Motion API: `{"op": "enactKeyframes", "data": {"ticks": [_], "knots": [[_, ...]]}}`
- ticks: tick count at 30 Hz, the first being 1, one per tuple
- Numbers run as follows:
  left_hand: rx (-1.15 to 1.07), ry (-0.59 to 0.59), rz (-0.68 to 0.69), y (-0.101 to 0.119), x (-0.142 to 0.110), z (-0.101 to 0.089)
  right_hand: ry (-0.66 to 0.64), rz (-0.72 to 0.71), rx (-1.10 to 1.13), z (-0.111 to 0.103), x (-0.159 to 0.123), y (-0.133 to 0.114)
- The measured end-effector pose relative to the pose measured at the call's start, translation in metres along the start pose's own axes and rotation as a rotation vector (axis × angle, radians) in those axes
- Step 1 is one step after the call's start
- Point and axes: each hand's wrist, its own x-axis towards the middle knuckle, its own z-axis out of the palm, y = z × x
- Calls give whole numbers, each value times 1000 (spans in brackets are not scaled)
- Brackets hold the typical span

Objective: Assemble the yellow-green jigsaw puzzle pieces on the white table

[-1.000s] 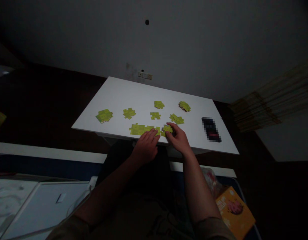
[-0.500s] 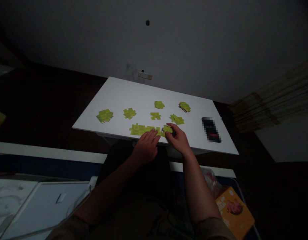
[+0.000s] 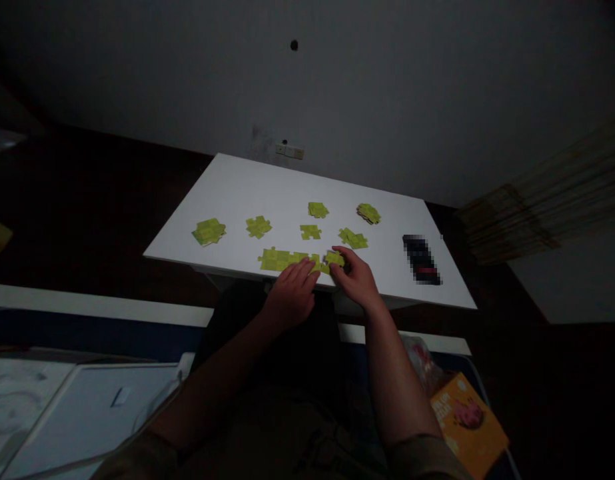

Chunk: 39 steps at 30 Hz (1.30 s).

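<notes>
A strip of joined yellow-green jigsaw pieces lies along the near edge of the white table. My left hand rests flat on the right part of this strip, fingers stretched out and covering some of it. Between the thumb and fingers of my right hand is a jigsaw piece, at the strip's right end. Whether that piece is locked into the strip, I cannot tell. Just beyond my hands lie a single loose piece and a few overlapping pieces.
Piles of yellow-green pieces sit farther out: a left pile, a smaller one, a middle one and a right stack. A blurred dark object lies at the right. An orange box stands low beside my right arm.
</notes>
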Motion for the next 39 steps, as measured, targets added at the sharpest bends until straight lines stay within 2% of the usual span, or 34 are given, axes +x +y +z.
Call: {"op": "enactKeyframes", "data": {"ticks": [39], "knots": [[4, 17, 1, 0, -1, 2, 17, 7, -40, -1, -1, -5]]}}
